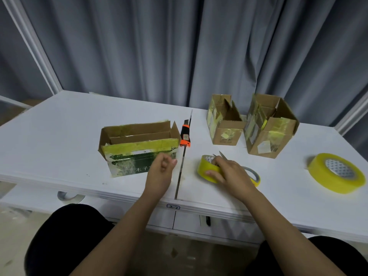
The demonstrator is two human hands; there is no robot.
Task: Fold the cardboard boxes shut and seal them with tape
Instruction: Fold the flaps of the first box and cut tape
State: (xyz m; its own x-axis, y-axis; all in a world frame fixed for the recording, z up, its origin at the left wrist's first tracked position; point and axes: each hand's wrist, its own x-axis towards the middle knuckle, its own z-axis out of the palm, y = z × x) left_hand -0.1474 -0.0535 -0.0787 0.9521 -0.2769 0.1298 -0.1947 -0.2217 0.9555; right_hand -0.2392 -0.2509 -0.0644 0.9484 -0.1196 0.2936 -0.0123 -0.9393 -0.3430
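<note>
Your right hand (pixel 229 172) pinches the tape roll (pixel 209 169); left hand (pixel 161 170) loosely curled, empty. Nearest box (pixel 137 146) still open: fold flaps next.

Both bare forearms reach forward over the white bench (pixel 59 124) edge. The left hand (pixel 159 172) hovers with its back to the camera, fingers (pixel 169 163) curled loosely inward and holding nothing. The right hand (pixel 229 172) sits lower and further right, wrist angled inward, thumb and fingers wrapped around a small yellow roll of tape (pixel 207 170). Dark-clad knees show below the forearms.
</note>
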